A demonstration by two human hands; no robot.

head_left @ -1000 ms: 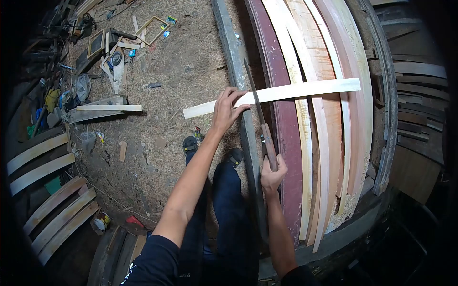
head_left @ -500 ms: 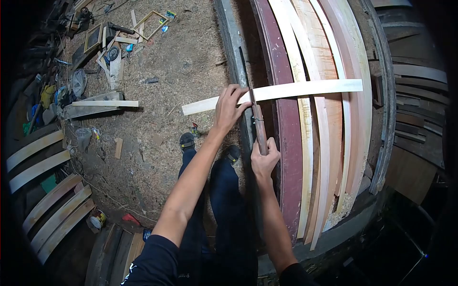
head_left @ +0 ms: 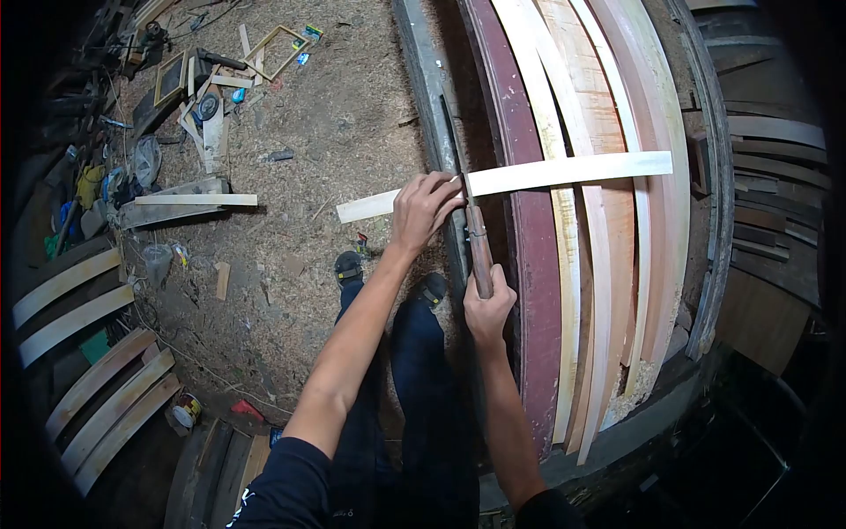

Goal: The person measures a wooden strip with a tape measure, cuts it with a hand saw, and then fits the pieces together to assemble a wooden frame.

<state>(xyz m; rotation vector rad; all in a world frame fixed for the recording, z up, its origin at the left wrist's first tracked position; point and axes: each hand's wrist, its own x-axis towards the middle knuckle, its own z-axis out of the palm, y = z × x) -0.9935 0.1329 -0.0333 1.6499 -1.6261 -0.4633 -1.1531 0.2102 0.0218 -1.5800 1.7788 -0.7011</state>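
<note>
A pale, slightly curved wooden strip (head_left: 573, 168) lies crosswise over a grey beam (head_left: 426, 97) and the long boards to its right. My left hand (head_left: 421, 207) is closed around the strip at the beam, with fingertips close beside the blade. In my right hand (head_left: 490, 304) is the wooden handle of a handsaw (head_left: 480, 251). Its narrow dark blade points away from me and crosses the strip just right of my left fingers. The blade's contact with the wood is partly hidden by my left hand.
A maroon board (head_left: 534, 291) and several pale curved planks (head_left: 608, 106) lie lengthwise on the right. Curved pieces (head_left: 75, 322) are stacked at left. Offcuts, a wooden frame (head_left: 276, 53) and a tape measure (head_left: 208, 107) lie on the sawdust-covered ground (head_left: 326, 106).
My right hand and the saw have shifted slightly toward me along the blade's line. My left hand stays on the strip. The whole view has tilted a little.
</note>
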